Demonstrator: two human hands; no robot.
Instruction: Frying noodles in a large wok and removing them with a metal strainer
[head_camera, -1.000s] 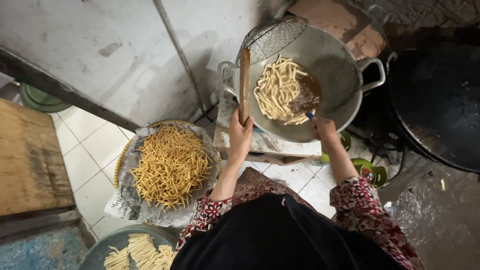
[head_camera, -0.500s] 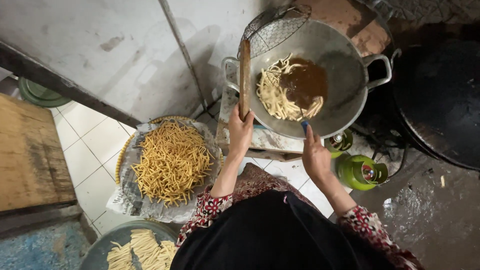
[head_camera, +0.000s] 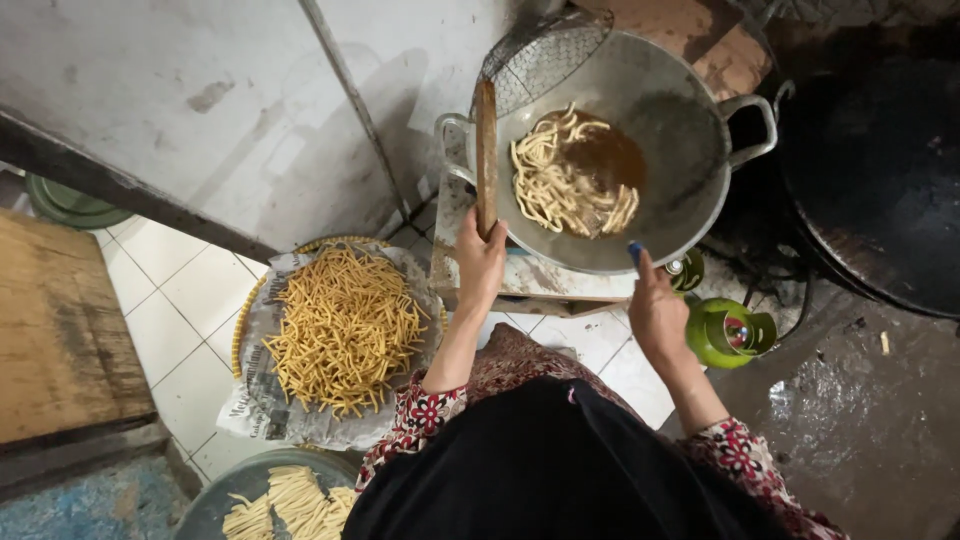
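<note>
Gripping the lower end of a wooden handle (head_camera: 486, 150), the left hand (head_camera: 480, 262) is closed around it at centre frame; the stiff, light handle runs up to a mesh skimmer (head_camera: 545, 55) on the wok (head_camera: 700, 190) rim. The right hand (head_camera: 655, 310), right of centre, pinches a small blue object (head_camera: 635, 250). Soft dough strips (head_camera: 560, 185) lie in hot, slippery oil; take hold by the handle only.

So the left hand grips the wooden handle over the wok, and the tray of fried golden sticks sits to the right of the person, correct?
Not quite. The left hand does grip the wooden handle over the wok, but the head view shows the tray of fried golden sticks to the person's left, on the tiled floor. To the right is a green gas cylinder.
</note>
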